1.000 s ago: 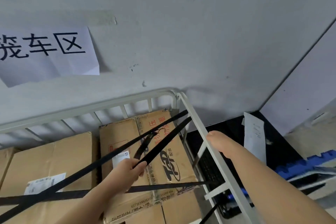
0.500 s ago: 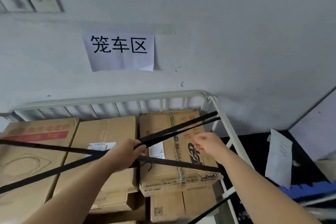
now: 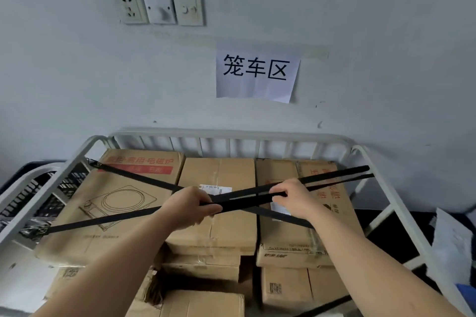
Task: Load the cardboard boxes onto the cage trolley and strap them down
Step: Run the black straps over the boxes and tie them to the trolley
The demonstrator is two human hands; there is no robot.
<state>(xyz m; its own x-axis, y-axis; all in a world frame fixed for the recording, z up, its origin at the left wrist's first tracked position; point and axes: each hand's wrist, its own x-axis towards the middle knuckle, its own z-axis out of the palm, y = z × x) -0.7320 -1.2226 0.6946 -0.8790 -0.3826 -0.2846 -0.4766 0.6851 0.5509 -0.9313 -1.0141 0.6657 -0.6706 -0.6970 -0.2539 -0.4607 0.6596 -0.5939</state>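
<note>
Black strap is gripped by the left hand and pinched by the right hand over cardboard boxes stacked in the cage trolley; strapping is underway, tightening seems needed next.

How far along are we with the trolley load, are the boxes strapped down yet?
Done: loading looks finished, with the boxes stacked inside the trolley.
In hand: black straps cross over the top layer, and the left hand and right hand both grip one near the crossing.
Left: fastening that strap. I cannot see any buckle closed.
</note>
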